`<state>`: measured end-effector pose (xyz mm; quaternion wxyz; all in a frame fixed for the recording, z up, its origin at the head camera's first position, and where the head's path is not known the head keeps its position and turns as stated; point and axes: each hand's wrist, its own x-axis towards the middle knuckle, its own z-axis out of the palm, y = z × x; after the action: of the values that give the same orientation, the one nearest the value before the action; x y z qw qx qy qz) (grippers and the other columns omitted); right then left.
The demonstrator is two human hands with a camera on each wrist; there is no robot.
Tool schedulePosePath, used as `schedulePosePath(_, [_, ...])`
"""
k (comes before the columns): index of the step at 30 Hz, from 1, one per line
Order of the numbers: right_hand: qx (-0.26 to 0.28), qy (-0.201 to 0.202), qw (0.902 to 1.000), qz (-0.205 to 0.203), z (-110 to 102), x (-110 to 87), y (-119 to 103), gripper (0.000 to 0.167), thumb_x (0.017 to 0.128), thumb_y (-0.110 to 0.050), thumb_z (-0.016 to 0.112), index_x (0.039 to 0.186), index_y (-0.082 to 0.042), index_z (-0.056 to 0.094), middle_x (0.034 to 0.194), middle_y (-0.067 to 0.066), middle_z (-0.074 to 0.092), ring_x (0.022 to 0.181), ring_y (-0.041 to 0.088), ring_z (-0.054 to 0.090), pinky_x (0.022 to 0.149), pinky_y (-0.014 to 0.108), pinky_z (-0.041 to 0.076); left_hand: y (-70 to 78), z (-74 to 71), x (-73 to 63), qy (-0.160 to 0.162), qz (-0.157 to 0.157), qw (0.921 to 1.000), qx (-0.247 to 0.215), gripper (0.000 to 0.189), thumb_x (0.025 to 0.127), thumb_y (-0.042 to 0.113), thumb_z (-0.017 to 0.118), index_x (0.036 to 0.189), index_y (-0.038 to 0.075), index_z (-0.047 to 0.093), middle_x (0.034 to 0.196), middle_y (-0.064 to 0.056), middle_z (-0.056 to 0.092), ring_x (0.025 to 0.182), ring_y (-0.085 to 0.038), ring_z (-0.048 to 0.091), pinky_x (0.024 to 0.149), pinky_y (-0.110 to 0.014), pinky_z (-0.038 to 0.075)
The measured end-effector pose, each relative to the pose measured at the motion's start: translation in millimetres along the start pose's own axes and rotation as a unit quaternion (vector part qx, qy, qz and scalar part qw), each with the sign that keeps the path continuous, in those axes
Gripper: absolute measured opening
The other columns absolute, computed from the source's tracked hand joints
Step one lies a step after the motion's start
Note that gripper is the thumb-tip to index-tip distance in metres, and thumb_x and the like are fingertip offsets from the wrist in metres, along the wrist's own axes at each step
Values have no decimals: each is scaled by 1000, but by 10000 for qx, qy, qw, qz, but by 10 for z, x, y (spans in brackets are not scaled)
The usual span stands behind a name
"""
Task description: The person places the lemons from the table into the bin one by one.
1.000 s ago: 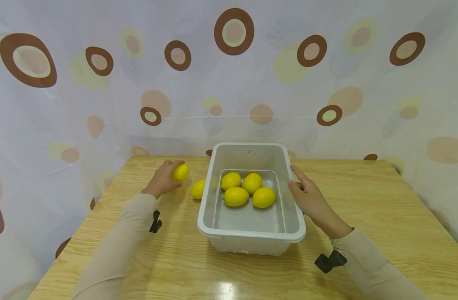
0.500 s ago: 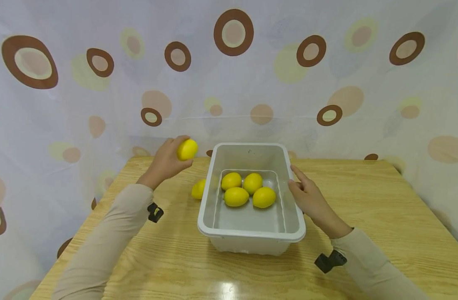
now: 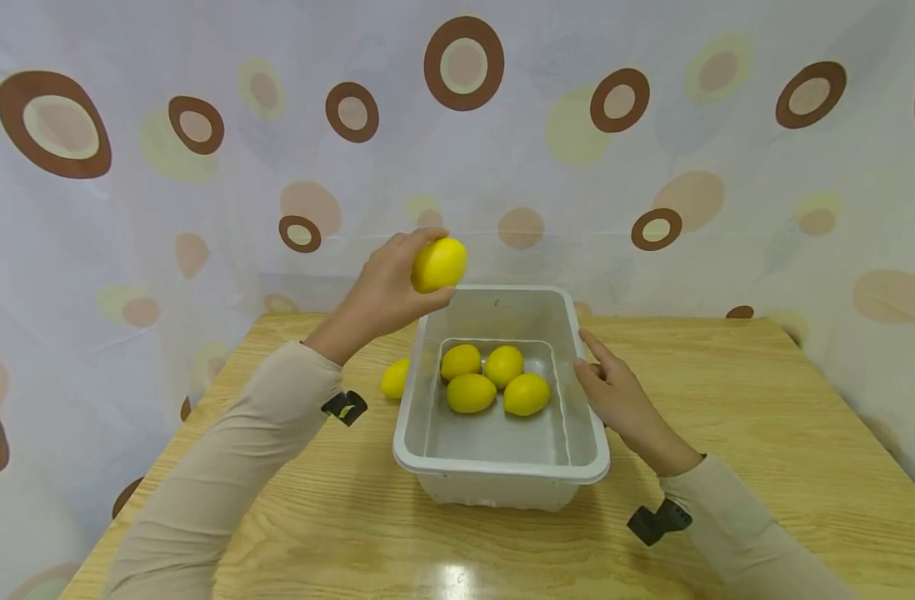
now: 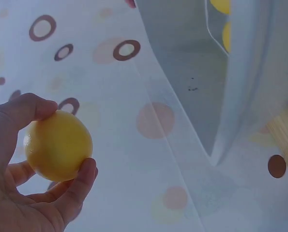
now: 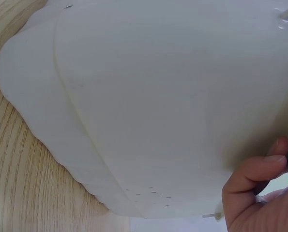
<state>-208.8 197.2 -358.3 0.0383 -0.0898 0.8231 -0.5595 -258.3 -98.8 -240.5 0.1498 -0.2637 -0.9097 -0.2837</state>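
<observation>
My left hand (image 3: 390, 283) holds a lemon (image 3: 441, 265) between thumb and fingers, raised above the far left corner of a white plastic bin (image 3: 502, 470). In the left wrist view the lemon (image 4: 59, 146) sits at the fingertips, apart from the bin's rim (image 4: 221, 121). At the bin's right rim my right hand (image 3: 628, 402) grips the edge; the right wrist view shows its curled fingers (image 5: 255, 176) against the outer wall (image 5: 153, 106). Several lemons (image 3: 471, 393) lie together on the bin's floor.
Another lemon (image 3: 394, 379) lies on the wooden table (image 3: 330, 500) against the bin's left side, partly hidden by it. A patterned curtain (image 3: 525, 167) hangs behind the table's far edge.
My left hand has lifted the lemon from low over the table's left side and carried it up and right to the bin's far left corner. My right hand and the bin stay put.
</observation>
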Motion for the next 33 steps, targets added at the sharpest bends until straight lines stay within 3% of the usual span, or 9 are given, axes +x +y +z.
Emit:
schedulePosePath(6, [-1,-13,10000,6,-5,5,18,61,103,-25,37,155,-10,8,107,29,60,57,21,59,44,30,50,271,70,166,-95,381,9992,-109,62,83,24,71,138,11,46,127,-9,55,101,-23,52,85,-38,48])
schedulePosePath(17, [-86,-4,10000,-26,-10,-3,17,61,103,-26,37,155,-10,8,110,31,60,56,20,59,45,31,50,523,349,414,-496,343,9982,-77,61,82,26,71,137,17,46,113,-9,56,95,-21,52,79,-32,47])
schedulePosePath(25, [-109,0,9999,-82,-22,9,21,61,103,-26,37,155,-10,9,111,32,60,59,22,61,47,32,52,559,581,577,-852,-27,9964,20,63,83,24,70,139,11,45,119,-7,58,99,-21,52,86,-34,42])
schedulePosePath(33, [-127,2,9999,-94,-20,12,16,60,103,-26,37,154,-9,10,104,29,62,57,20,60,46,31,51,513,833,698,-1286,-639,9896,-7,61,83,26,70,136,9,46,117,-8,59,97,-22,54,81,-33,45])
